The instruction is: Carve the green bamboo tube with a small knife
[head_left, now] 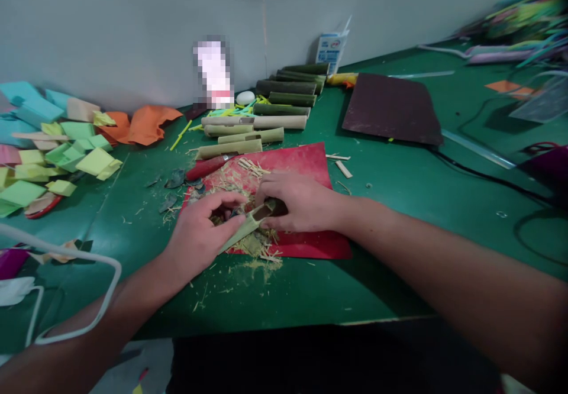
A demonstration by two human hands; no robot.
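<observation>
My left hand (203, 228) is closed around the lower left end of a bamboo tube (252, 223), its thumb lying along the tube. At the other end my right hand (302, 202) grips the same tube between thumb and fingers. A long opening is cut into the tube's upper side. Beneath both hands lies a red sheet (317, 243), strewn with bamboo shavings (255, 246) and dust. A red-handled tool (213, 166) rests at the sheet's upper left edge; its working end is not clear.
Several bamboo tubes (284, 122) lie in a row behind the sheet. Folded paper pieces (80, 151) and orange paper (151, 125) are at left. A dark board (393, 110) is at right, with a cable (488, 178). A white wire frame (116, 281) crosses above my left forearm.
</observation>
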